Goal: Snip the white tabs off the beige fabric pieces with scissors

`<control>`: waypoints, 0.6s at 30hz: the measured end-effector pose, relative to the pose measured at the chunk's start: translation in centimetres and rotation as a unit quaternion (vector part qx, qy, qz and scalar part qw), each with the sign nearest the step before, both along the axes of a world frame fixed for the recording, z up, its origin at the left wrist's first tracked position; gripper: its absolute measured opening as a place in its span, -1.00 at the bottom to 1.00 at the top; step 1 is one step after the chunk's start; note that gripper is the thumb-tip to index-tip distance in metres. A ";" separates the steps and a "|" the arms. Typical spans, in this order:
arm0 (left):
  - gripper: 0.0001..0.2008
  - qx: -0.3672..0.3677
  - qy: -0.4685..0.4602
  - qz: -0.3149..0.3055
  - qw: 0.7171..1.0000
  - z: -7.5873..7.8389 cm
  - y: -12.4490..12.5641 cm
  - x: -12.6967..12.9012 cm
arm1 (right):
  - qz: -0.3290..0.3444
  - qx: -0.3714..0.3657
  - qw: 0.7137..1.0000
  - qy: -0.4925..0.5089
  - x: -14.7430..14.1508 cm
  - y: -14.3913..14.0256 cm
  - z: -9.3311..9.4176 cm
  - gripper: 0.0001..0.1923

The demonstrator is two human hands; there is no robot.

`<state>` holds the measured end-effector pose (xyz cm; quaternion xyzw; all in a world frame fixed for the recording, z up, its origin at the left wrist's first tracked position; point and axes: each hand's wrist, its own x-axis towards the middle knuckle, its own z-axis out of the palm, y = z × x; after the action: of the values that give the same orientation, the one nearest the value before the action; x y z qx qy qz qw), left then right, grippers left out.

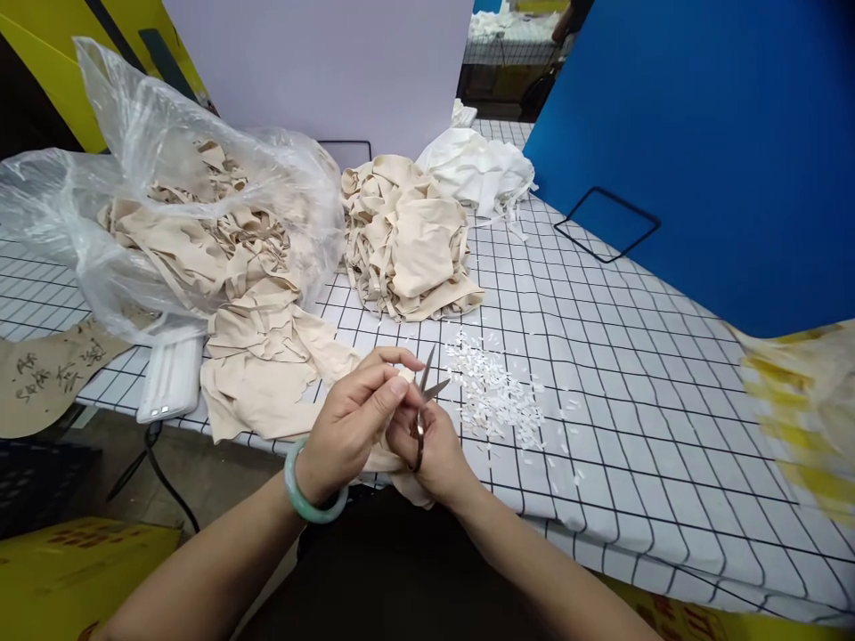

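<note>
My left hand point(357, 418), with a green bangle point(307, 499) on its wrist, pinches a beige fabric piece point(394, 458) at the table's near edge. My right hand point(431, 450) grips small thread snips point(426, 392), whose blades stand open, pointing up beside my left fingertips. Just right of the snips lies a scatter of small white clippings point(494, 396) on the gridded tablecloth point(601, 356).
A clear plastic bag point(166, 205) of beige fabric pieces sits at left, with loose pieces point(267, 356) spilling toward me. A beige stack point(407, 236) and white fabric point(477, 169) lie behind. A blue panel point(701, 133) stands right, a white device point(170, 378) at the table's left edge.
</note>
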<state>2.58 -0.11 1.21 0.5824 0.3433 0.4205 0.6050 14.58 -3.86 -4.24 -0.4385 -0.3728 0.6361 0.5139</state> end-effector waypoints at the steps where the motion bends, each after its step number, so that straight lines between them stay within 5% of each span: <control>1: -0.70 -0.027 -0.019 0.004 0.999 -0.4 -0.1 0.2 | 0.010 0.010 1.000 -0.020 0.3 -0.2 0.0 -0.59; 5: -0.71 -0.019 0.016 0.032 0.999 -1.3 -0.6 0.2 | 0.016 0.090 0.976 -0.197 3.5 -0.8 0.4 -0.64; 10: -0.74 0.089 0.071 0.013 0.993 -1.5 -0.8 0.2 | 0.006 0.172 0.890 -0.422 7.0 -1.1 1.6 -0.57; 14: -0.75 0.118 0.065 -0.003 0.991 -1.7 -0.9 0.5 | -0.005 0.216 0.852 -0.478 7.4 -1.4 2.0 -0.54; 18: -0.76 0.126 0.064 -0.016 0.990 -1.8 -0.9 0.8 | 0.002 0.237 0.847 -0.475 7.3 -1.5 1.8 -0.58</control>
<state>3.38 -1.01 -0.55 0.6847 0.3167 0.4128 0.5104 21.89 -5.35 -2.44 -0.5514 -0.7116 0.2436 0.3608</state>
